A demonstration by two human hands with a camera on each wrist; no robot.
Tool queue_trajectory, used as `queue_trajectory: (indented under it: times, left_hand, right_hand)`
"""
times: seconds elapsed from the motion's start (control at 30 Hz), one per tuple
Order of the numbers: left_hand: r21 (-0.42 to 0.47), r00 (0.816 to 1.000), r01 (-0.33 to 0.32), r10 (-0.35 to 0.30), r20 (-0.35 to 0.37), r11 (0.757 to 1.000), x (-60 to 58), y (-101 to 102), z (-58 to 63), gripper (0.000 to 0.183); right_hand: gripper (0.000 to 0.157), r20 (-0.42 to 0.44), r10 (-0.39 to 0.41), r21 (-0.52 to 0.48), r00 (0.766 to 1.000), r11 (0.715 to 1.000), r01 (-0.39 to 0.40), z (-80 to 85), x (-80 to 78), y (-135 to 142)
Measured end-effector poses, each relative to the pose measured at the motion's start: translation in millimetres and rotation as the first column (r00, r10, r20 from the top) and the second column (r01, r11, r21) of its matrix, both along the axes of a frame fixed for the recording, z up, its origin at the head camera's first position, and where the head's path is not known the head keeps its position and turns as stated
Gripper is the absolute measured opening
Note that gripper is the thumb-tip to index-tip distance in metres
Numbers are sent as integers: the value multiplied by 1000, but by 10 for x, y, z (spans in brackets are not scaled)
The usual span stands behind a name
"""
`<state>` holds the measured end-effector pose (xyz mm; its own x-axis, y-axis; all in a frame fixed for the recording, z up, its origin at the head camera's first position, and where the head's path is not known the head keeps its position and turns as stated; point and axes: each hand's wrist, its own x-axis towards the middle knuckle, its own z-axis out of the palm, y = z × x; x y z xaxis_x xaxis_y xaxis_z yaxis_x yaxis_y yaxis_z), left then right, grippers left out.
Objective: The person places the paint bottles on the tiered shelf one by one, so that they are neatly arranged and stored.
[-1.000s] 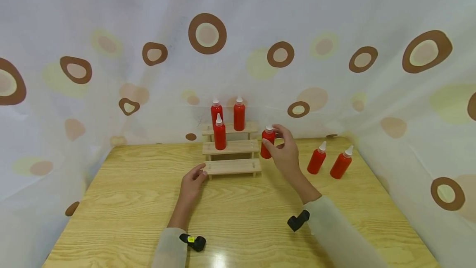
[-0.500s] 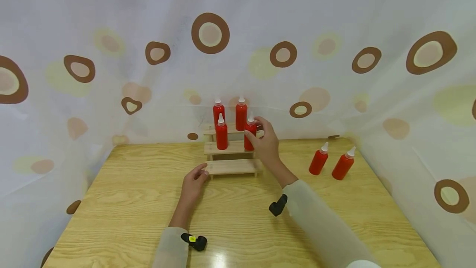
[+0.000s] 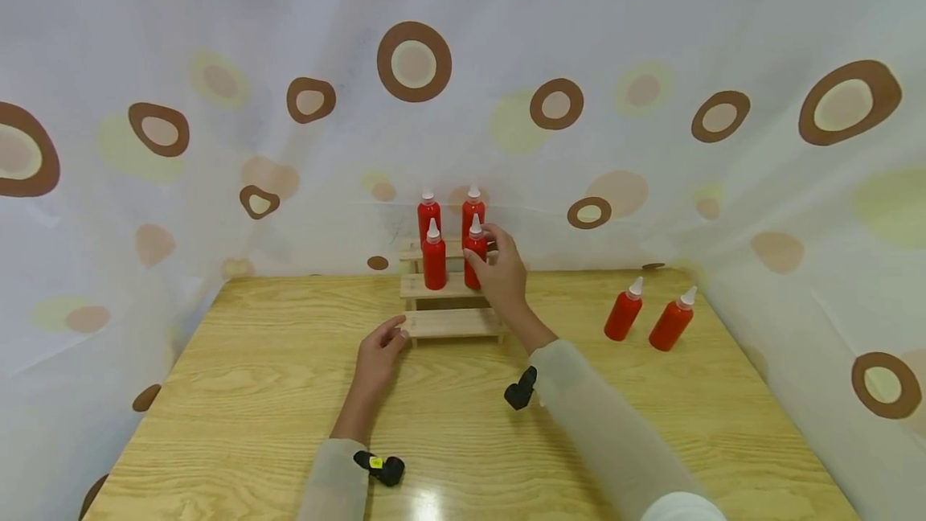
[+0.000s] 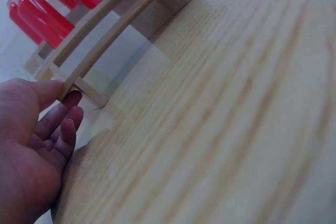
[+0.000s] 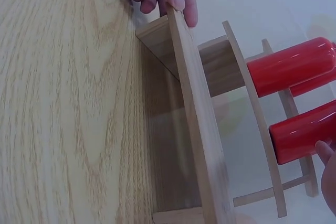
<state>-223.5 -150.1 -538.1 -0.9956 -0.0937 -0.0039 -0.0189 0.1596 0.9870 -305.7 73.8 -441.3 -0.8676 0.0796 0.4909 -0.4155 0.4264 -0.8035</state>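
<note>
While I follow the head feed, with the wooden rack as dial centre and the patterned backdrop as 12, I log the right hand at about 2 o'clock. Thumb and fingers are closed round a red bottle, parted only as far as its body requires. The bottle is upright at the 3 o'clock end of the middle step; in the right wrist view its base meets the board. A second bottle stands on that step at its 9 o'clock, apart from it. Toward 12, I note a third bottle and a fourth bottle on the top step, both partly hidden.

The left hand, at 8 o'clock, pinches the end of the lowest step, its grip about board-thick. Two further bottles stand on the table just past 3 o'clock, well apart from the rack.
</note>
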Motion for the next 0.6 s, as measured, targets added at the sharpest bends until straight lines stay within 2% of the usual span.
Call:
queue_trajectory:
  times: [0.3,0.6]
  left_hand:
    - [-4,1000,-14,14,1,1000,-17,3,13,34]
    - [2,1000,-5,5,4,1000,-18,1,-2,35]
  right_hand:
    - [53,25,-38,44,999,998,37,-22,11,-10]
    - [59,48,-42,114,998,993,37,-73,6,21]
